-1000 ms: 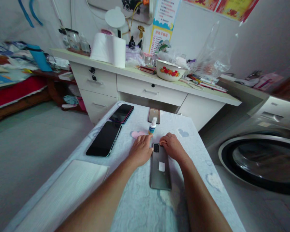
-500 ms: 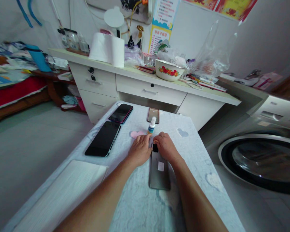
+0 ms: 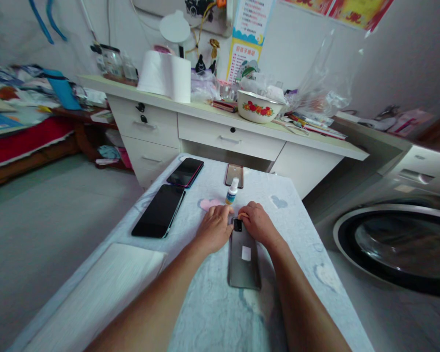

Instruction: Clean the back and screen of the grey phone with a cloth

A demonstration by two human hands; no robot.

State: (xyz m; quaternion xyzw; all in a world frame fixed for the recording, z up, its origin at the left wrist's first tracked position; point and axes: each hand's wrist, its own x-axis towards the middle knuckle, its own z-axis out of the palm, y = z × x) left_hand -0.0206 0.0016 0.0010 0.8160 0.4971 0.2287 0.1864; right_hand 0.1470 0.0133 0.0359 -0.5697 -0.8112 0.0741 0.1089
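Note:
A grey phone lies face down on the cloth-covered table, with a white label on its back and a black camera block at its upper end. My left hand grips the phone's upper left edge, thumb against its side and fingers curled past the top. At the upper right corner, my right hand is closed, its fingertips pinching a small orange piece beside the camera block; its kind is unclear. Just beyond both hands stands a small spray bottle with a white cap and a blue-and-yellow label.
Two dark-screened devices, a tablet and a phone, lie at left. A brownish phone or case is at the far edge. A pale flat box sits front left. A white desk and washing machine stand beyond.
My right hand has shifted slightly right off the camera block, which now shows more fully. The left hand stays at the phone's edge. The whole view has moved a little.

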